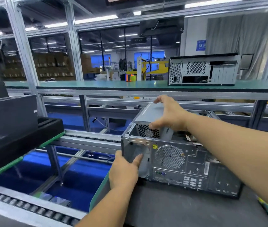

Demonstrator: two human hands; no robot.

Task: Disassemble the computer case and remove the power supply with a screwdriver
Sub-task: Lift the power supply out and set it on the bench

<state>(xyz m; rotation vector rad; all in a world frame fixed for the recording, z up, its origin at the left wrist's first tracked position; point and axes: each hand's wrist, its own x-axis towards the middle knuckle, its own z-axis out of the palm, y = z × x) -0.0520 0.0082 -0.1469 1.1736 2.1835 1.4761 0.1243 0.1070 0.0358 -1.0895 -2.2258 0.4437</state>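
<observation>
A grey metal computer case (179,163) lies on its side on the dark work mat, rear panel toward me, its top side open. The silver power supply (148,118) sticks up out of the case's left end, tilted, with its honeycomb grille facing me. My right hand (169,115) grips the power supply from above, thumb on the grille side and fingers over its top. My left hand (125,171) presses against the case's left rear corner, thumb on the rear panel. No screwdriver is in sight.
A second computer case (202,71) stands on the green upper shelf (97,84) at the back right. Black foam trays (20,133) are stacked on the left. A roller conveyor (31,208) runs along the lower left. Aluminium frame posts (74,46) rise behind the bench.
</observation>
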